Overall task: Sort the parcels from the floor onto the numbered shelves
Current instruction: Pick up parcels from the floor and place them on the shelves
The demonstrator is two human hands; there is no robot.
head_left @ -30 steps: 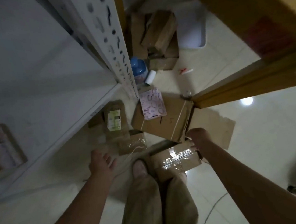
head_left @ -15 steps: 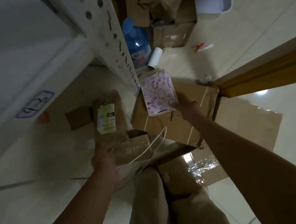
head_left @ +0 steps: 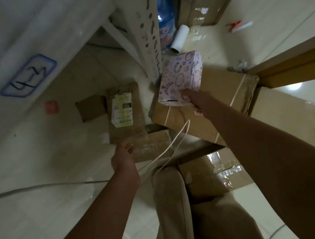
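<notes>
Pale glossy floor tiles [head_left: 37,219] carry the whole scene, viewed from above in dim light. Nearest the camera are the person's trouser legs [head_left: 182,214], with a taped cardboard parcel [head_left: 216,173] lying on the floor just beside them. A white cord [head_left: 167,149] loops across the floor in front of the legs.

Left hand [head_left: 123,160]: extended downward, fingers curled at the near corner of a small taped brown parcel [head_left: 151,147]; whether it actually grips that parcel cannot be told. Just beyond lies a flat brown parcel with a white and green label [head_left: 124,111], and a small plain cardboard piece [head_left: 90,107] sits beside it.

Right hand [head_left: 193,101]: closed on the near edge of a pink patterned box [head_left: 180,78], thumb on top, holding it tilted above a large brown parcel bound with string [head_left: 209,102]. That large parcel rests on a flattened cardboard sheet [head_left: 293,120].

Farther out, the perforated white upright [head_left: 147,32] of the shelf unit stands on the floor, touching or just beside the pink box. A shelf edge [head_left: 51,39] on the left bears a blue-framed handwritten label [head_left: 28,75]; its figures are not legible with certainty. Behind the upright are a blue water bottle [head_left: 165,21], a white paper roll [head_left: 180,37] and an open cardboard carton [head_left: 208,3]. A wooden door edge [head_left: 292,64] crosses the right side.
</notes>
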